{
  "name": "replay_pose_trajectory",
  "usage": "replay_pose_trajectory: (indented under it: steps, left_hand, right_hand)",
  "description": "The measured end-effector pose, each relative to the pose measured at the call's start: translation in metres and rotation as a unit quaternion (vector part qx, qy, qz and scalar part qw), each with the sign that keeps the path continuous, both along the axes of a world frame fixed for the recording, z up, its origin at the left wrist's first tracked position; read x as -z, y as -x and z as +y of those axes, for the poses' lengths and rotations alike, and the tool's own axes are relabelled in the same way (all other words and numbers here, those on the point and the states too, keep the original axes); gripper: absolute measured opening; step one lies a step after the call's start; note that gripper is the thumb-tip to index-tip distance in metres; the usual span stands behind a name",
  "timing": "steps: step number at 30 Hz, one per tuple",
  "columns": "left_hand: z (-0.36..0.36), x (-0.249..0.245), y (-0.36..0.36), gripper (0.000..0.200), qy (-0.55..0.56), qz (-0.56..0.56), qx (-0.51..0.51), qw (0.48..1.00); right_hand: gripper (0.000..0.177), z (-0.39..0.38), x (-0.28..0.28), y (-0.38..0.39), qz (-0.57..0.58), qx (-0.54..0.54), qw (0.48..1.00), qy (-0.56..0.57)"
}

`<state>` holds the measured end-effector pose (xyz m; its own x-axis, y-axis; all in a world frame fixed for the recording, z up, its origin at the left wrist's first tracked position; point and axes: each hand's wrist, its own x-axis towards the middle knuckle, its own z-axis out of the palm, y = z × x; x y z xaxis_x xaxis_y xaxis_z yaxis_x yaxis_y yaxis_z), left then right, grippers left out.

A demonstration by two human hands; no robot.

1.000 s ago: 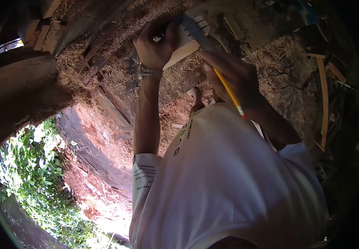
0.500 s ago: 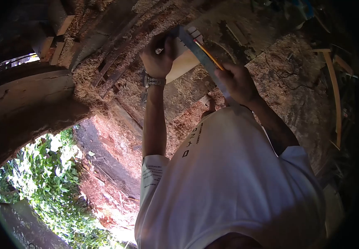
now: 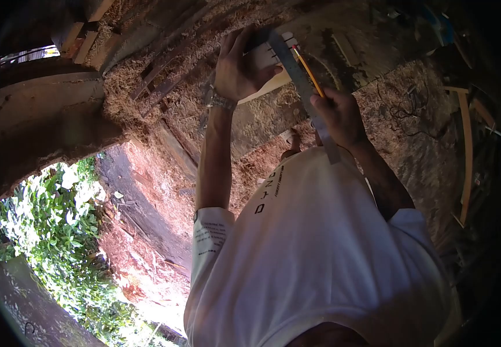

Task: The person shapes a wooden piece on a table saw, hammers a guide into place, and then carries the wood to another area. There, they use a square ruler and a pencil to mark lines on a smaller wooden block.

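My left hand (image 3: 239, 72), with a watch (image 3: 220, 102) at the wrist, lies with fingers stretched and thumb out over a pale wooden board (image 3: 268, 87). Short dark lines mark the board's far part. Across it runs a long grey metal square (image 3: 294, 66), its near end reaching down over my shirt; a dark arm at its far end passes close to my left fingertips. My right hand (image 3: 341, 118) is closed around a yellow pencil (image 3: 309, 72) and lies against the square's blade. The pencil's red eraser end points away from me. My right fingertips are partly hidden.
Under the board is a dark work surface (image 3: 314, 34) strewn with shavings. Wood strips lie at left, and a long thin strip (image 3: 469, 156) stands at right. A thick beam-like mass (image 3: 36, 121) fills the left side, with green plants (image 3: 59, 231) below it. A foot (image 3: 290, 139) shows beneath.
My left hand has unfolded from a curled grip to stretched fingers on the board. The square and my right hand with the pencil appear shifted slightly right, and the blade is turned steeper.
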<state>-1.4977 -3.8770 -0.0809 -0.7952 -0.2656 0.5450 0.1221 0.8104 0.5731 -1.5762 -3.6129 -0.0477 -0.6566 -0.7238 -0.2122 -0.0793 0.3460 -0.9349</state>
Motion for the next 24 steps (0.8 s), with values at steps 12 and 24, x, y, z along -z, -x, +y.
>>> replay_pose_trajectory:
  steps: [12, 24]
  left_hand:
    - [0.003, -0.002, 0.007, 0.078, 0.013, -0.015, -0.003, 1.0]
    - [0.011, -0.004, 0.015, 0.073, -0.02, -0.03, -0.006, 0.999]
  right_hand:
    - [0.028, -0.002, -0.001, -0.003, -0.026, 0.042, 0.999, 0.01]
    - [0.029, 0.007, 0.003, 0.004, -0.059, 0.048, 0.997, 0.024]
